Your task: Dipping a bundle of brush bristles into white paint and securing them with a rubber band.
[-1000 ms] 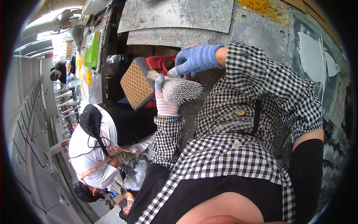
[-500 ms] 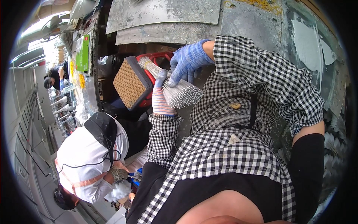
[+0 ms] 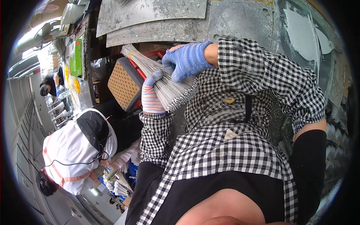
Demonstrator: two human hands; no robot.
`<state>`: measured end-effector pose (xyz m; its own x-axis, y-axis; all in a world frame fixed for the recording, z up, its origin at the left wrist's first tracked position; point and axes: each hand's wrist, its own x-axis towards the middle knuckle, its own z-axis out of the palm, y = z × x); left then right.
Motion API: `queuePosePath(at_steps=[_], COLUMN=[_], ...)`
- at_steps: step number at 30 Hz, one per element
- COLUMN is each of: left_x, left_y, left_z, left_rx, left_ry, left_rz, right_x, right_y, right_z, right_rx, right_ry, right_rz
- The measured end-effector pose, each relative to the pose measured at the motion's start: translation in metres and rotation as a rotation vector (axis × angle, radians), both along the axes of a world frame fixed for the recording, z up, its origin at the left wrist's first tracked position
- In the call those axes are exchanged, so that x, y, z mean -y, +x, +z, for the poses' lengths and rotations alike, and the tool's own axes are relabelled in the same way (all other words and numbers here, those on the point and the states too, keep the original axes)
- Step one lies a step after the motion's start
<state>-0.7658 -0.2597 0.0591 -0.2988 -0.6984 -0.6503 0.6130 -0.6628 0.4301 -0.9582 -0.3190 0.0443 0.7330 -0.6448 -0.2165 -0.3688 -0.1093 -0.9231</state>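
Observation:
A bundle of thin grey-white sticks [image 3: 165, 81] slants across the space before my apron. A yellow band circles its narrow far-left end; the near end fans out into many pale tips. My left hand [image 3: 153, 96], in a striped glove with grey-blue fingertips, is closed round the bundle's left side, thumb on top. From the right, my right hand [image 3: 190, 60] in a blue knitted glove reaches over, its fingers curled onto the sticks near their middle. Those fingertips are partly hidden.
Behind the bundle stands a stool with a brown patterned seat [image 3: 123, 84], next to a red plastic frame [image 3: 139, 71]. A stained worktop [image 3: 157, 32] runs along the far side, with white paste [image 3: 302, 33] at its right. A person in white [image 3: 77, 152] works at my left.
The bundle has shifted left and its banded end reaches farther out. Its tips spread more unevenly. My right hand has turned, its fingers now more curled over the sticks. The whole view has shifted slightly.

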Motion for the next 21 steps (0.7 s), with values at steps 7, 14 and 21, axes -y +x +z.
queuePosePath(at_steps=[7,14,21], left_x=[-0.008,-0.013,-0.002], left_y=[-0.003,-0.005,-0.002], left_z=[0.001,-0.002,-0.001], left_rx=[-0.023,0.099,0.145], left_ry=[-0.106,-0.288,-0.368], left_rz=[0.014,0.079,0.057], right_x=[-0.019,-0.022,-0.029], right_y=[-0.011,-0.015,-0.014], right_z=[0.014,0.021,0.017], right_rx=[0.009,0.074,0.155], right_ry=[-0.108,-0.142,-0.156], right_rz=[-0.069,-0.033,-0.11])
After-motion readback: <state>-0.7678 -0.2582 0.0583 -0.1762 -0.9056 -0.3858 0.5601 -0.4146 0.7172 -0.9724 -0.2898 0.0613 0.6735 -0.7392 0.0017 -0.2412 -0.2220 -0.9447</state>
